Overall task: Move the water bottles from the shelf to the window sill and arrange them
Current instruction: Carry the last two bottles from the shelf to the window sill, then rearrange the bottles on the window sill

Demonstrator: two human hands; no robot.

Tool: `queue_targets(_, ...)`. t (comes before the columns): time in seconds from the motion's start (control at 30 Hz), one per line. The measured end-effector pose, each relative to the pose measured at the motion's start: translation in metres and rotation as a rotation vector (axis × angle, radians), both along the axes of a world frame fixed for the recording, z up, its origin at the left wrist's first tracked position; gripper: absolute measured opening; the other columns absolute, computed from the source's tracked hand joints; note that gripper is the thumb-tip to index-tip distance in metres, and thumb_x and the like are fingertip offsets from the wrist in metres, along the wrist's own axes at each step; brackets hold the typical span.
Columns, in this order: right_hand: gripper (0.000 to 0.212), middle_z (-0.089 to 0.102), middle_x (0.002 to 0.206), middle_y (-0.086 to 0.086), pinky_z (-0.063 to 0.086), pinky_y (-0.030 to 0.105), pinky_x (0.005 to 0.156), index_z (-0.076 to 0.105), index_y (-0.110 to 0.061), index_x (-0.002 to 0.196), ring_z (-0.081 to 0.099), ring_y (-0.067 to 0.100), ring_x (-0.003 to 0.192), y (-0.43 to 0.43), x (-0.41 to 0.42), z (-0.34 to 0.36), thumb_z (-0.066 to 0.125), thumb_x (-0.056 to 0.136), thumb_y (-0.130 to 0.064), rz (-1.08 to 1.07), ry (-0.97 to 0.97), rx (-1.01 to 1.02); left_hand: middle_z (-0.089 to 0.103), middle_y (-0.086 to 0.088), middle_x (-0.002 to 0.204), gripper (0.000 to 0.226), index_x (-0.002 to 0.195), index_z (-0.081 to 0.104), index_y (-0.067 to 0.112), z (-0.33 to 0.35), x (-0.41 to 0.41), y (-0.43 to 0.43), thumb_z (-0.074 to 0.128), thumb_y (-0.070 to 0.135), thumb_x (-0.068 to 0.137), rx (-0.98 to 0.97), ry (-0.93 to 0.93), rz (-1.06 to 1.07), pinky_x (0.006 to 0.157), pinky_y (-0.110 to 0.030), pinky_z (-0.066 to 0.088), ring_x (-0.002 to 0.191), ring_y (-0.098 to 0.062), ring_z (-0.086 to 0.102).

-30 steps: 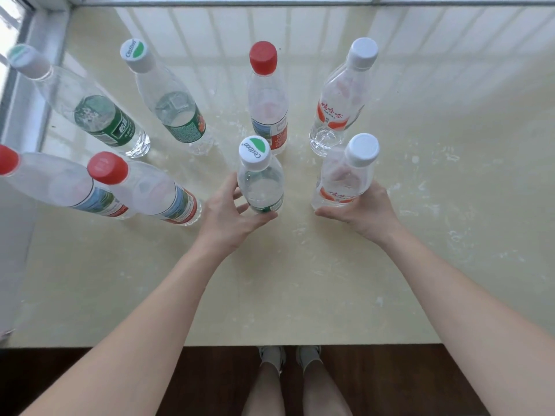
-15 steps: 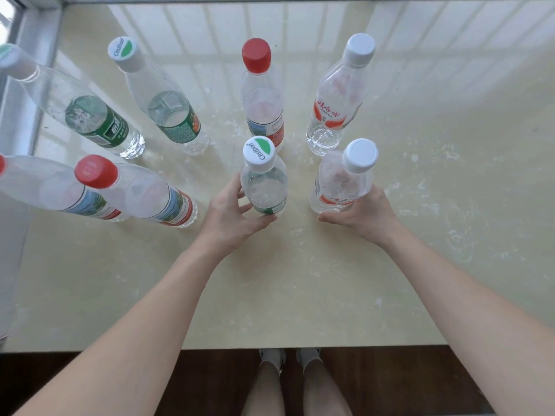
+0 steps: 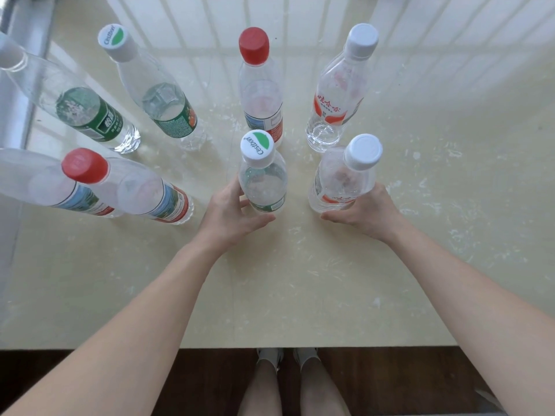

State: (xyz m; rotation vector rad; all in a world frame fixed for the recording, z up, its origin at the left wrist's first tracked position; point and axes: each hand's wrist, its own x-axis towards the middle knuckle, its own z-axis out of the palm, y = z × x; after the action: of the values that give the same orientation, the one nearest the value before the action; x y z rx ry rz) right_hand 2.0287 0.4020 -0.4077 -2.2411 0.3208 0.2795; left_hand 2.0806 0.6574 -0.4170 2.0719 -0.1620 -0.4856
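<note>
Eight water bottles stand upright on the pale window sill [image 3: 300, 280], in two rough rows. At the far left of the back row a bottle with a green label [image 3: 87, 115] stands near the window frame [image 3: 18, 85], its cap mostly cut off by the picture's edge. Just in front of it a red-label bottle [image 3: 39, 187] is partly out of view, and beside that stands a red-capped bottle [image 3: 144, 190]. Behind these, a bottle with a white-and-green cap [image 3: 162, 97] stands in the back row.

The left hand [image 3: 231, 214] wraps around the base of the middle front bottle [image 3: 262, 181], thumb in front and fingers curled behind, clamped on it. Straight behind it stands another red-capped bottle [image 3: 261, 94].

Further right, the right hand [image 3: 366, 211] grips the lower part of a white-capped bottle [image 3: 345, 178], fingers closed around its far side. Behind that one stands a second white-capped bottle [image 3: 339, 97] with a red and orange label. The two held bottles are near each other but not touching.
</note>
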Motion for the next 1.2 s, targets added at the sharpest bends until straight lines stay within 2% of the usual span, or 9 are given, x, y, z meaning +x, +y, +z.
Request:
queue_targets(0.1, 0.068, 0.065, 0.112, 0.004, 0.041, 0.016, 0.084, 0.062, -0.013, 0.123, 0.060, 0.018, 0.100, -0.002, -0.002, -0.004, 0.093, 0.063, -0.019, 0.049, -0.009, -0.019, 0.051, 0.032, 0.105, 0.067, 0.122, 0.051, 0.029, 0.000, -0.003, 0.002, 0.088, 0.011, 0.069, 0.003, 0.018, 0.007, 0.082, 0.000, 0.042, 0.097, 0.016, 0.057)
queue_targets(0.2, 0.069, 0.059, 0.108, -0.010, 0.037, 0.003, 0.076, 0.060, -0.023, 0.121, 0.055, 0.007, 0.091, -0.006, -0.011, -0.004, 0.094, 0.062, -0.015, 0.023, -0.030, -0.004, 0.051, 0.028, 0.112, 0.076, 0.129, 0.046, 0.029, 0.006, -0.010, 0.008, 0.089, 0.017, 0.067, 0.036, 0.001, 0.010, 0.096, -0.020, 0.047, 0.116, -0.004, 0.053)
queue_targets(0.37, 0.081, 0.056, 0.123, -0.013, 0.045, 0.028, 0.093, 0.052, -0.030, 0.130, 0.056, 0.010, 0.112, -0.015, -0.039, 0.007, 0.094, 0.062, -0.020, -0.057, 0.019, -0.008, 0.052, 0.009, 0.136, 0.087, 0.139, 0.043, 0.021, 0.027, -0.031, 0.022, 0.090, 0.025, 0.066, 0.139, -0.028, 0.003, 0.102, -0.040, 0.047, 0.125, -0.013, 0.051)
queue_targets(0.5, 0.078, 0.057, 0.127, -0.009, 0.048, 0.034, 0.094, 0.051, -0.027, 0.128, 0.056, 0.012, 0.116, -0.011, -0.036, 0.022, 0.094, 0.063, -0.025, -0.066, 0.004, 0.017, 0.053, 0.007, 0.129, 0.086, 0.134, 0.046, 0.019, 0.043, -0.034, 0.007, 0.090, 0.037, 0.063, 0.161, -0.076, 0.046, 0.098, -0.041, 0.048, 0.118, -0.013, 0.053)
queue_targets(0.67, 0.075, 0.060, 0.121, -0.009, 0.051, 0.033, 0.088, 0.053, -0.037, 0.121, 0.056, 0.009, 0.108, 0.005, -0.019, 0.029, 0.094, 0.061, -0.020, -0.113, -0.074, 0.093, 0.054, 0.013, 0.127, 0.087, 0.132, 0.045, 0.025, 0.049, -0.024, -0.016, 0.089, 0.048, 0.061, 0.124, -0.134, 0.204, 0.092, -0.036, 0.052, 0.113, -0.004, 0.054)
queue_targets(0.83, 0.077, 0.064, 0.121, -0.007, 0.051, 0.040, 0.098, 0.059, -0.021, 0.128, 0.060, 0.016, 0.113, 0.009, -0.012, 0.016, 0.095, 0.059, -0.027, -0.123, -0.046, 0.087, 0.055, 0.018, 0.111, 0.075, 0.124, 0.052, 0.027, 0.045, -0.019, -0.019, 0.089, 0.044, 0.062, 0.118, -0.140, 0.231, 0.087, -0.040, 0.055, 0.103, 0.000, 0.054)
queue_targets(1.03, 0.070, 0.061, 0.121, -0.010, 0.050, 0.032, 0.093, 0.059, -0.026, 0.122, 0.058, 0.014, 0.113, 0.008, -0.013, 0.015, 0.094, 0.062, -0.021, -0.120, -0.049, 0.118, 0.057, 0.011, 0.112, 0.068, 0.122, 0.054, 0.024, 0.040, -0.019, -0.020, 0.089, 0.034, 0.065, 0.073, -0.102, 0.218, 0.085, -0.029, 0.058, 0.105, -0.003, 0.055)
queue_targets(1.1, 0.070, 0.059, 0.120, -0.012, 0.046, 0.023, 0.085, 0.054, -0.034, 0.119, 0.055, 0.010, 0.110, 0.005, -0.017, 0.017, 0.093, 0.063, -0.017, -0.123, -0.027, 0.142, 0.057, 0.010, 0.114, 0.069, 0.124, 0.053, 0.024, 0.038, -0.019, -0.019, 0.089, 0.034, 0.065, 0.060, -0.088, 0.213, 0.087, -0.030, 0.057, 0.108, -0.004, 0.055)
queue_targets(1.2, 0.077, 0.058, 0.127, -0.010, 0.046, 0.026, 0.090, 0.053, -0.029, 0.128, 0.056, 0.009, 0.112, -0.002, -0.037, 0.015, 0.093, 0.063, -0.019, -0.174, 0.048, 0.156, 0.054, 0.013, 0.123, 0.083, 0.133, 0.045, 0.027, 0.036, -0.022, -0.016, 0.090, 0.036, 0.063, 0.079, -0.073, 0.201, 0.093, -0.035, 0.054, 0.116, -0.004, 0.052)
